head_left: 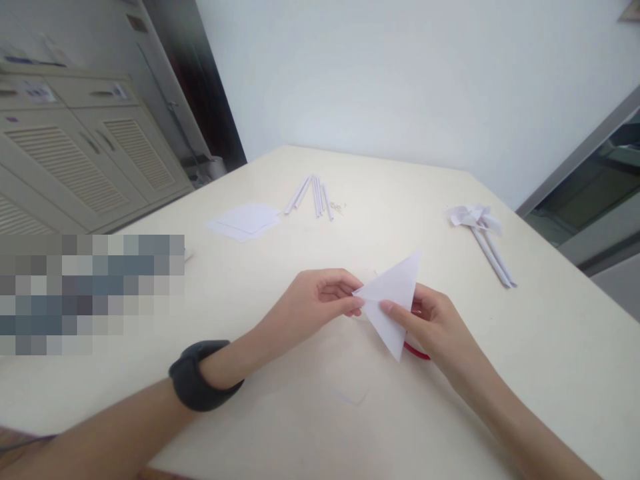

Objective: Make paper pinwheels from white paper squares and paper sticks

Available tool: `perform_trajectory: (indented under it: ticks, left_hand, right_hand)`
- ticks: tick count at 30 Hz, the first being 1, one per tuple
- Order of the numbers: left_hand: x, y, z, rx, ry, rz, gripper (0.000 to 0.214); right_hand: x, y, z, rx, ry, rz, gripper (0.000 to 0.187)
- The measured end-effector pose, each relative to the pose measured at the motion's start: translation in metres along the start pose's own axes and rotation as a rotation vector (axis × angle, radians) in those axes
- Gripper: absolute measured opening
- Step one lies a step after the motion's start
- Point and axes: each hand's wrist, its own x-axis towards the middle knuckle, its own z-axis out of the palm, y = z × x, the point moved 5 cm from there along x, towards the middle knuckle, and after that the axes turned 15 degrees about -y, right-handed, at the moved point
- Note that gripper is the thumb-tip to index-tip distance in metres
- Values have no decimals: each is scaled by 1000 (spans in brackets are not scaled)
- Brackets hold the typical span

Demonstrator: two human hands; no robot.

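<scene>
A white sheet of paper [395,293], folded into a triangle, is held up between both hands over the table. My left hand [327,293] pinches its left corner between thumb and fingers. My right hand [425,310] grips the wide side, thumb on the front face and fingers behind it. A red curved handle [417,351], perhaps of scissors, shows on the table below the paper; the rest of it is hidden behind the paper and my right hand. A thin paper scrap [353,400] lies on the table nearer to me.
The white table [280,413] carries a stack of paper squares [245,221] at left and several rolled paper sticks [317,197] beside small pins [336,207]. Paper pinwheels [475,217] on sticks lie at right. A wall [380,80] stands behind; a cabinet [85,140] is left.
</scene>
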Motion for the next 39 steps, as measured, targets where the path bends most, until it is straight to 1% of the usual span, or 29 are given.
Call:
perform_trajectory:
  ticks: [7,11,14,17,23,28,33,39]
  left_hand:
    - [-1,3,0,-5,18,-27,13]
    - [0,1,0,-22,6,-34,13]
    - [0,-1,-1,-12,16,-30,13]
    - [0,-1,-1,0,24,-19,12]
    - [-1,-2,-2,25,49,-39,16]
    - [-1,-1,-3,-12,54,-44,11]
    - [0,0,-2,-61,46,-21,10]
    - [0,3,0,-67,39,38,9]
  right_hand:
    - [-4,-7,0,74,-59,-12,19]
    - [-5,-7,0,125,-58,-10,18]
    - [-5,-6,-1,140,-23,-32,18]
    - [-3,-4,-2,139,21,-20,18]
    - [-3,-1,0,157,2,-4,18]
    - [-5,-2,1,186,-1,-12,18]
    - [-5,-4,1,162,33,7,19]
    - [-5,-6,0,160,55,-22,17]
